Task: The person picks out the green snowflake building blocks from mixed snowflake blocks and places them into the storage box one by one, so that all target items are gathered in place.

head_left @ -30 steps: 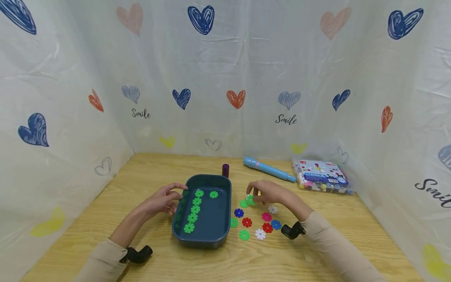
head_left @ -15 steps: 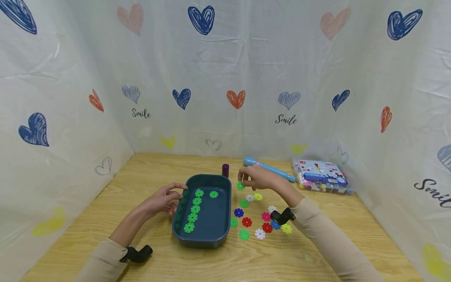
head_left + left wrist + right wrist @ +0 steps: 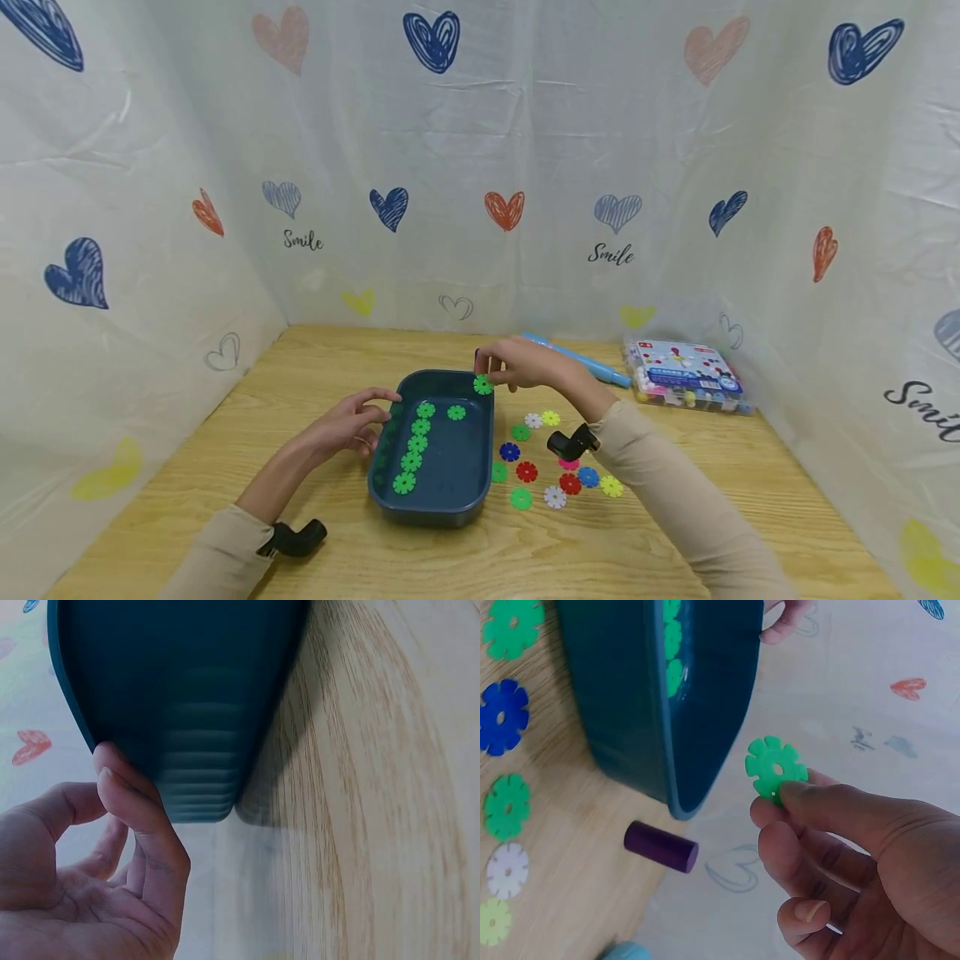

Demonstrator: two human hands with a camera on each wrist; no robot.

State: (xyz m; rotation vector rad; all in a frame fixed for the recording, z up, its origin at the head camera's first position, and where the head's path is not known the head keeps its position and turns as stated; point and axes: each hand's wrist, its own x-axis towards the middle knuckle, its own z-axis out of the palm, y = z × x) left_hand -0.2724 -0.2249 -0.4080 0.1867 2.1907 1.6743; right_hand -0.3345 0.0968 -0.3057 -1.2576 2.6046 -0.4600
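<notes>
A dark blue-green tray (image 3: 431, 518) stands on the table, with several green notched plastic discs (image 3: 417, 443) in a row along its left side and one more green disc (image 3: 456, 412) near its far end. My left hand (image 3: 352, 422) grips the tray's left rim; the left wrist view shows the fingers (image 3: 120, 791) at the rim and outer wall. My right hand (image 3: 517, 362) pinches another green notched disc (image 3: 775, 765) between thumb and fingers, just over the tray's far right corner.
Loose notched discs in several colours, such as a blue disc (image 3: 510, 452) and a red disc (image 3: 527, 472), lie right of the tray. A purple cylinder (image 3: 660, 846) stands by its far corner. Behind are a light blue tube (image 3: 592, 365) and a clear toy box (image 3: 682, 375).
My right hand has picked up the green disc from the loose pieces and carried it left and away from me to the tray's far right corner. My left hand has stayed at the rim.
</notes>
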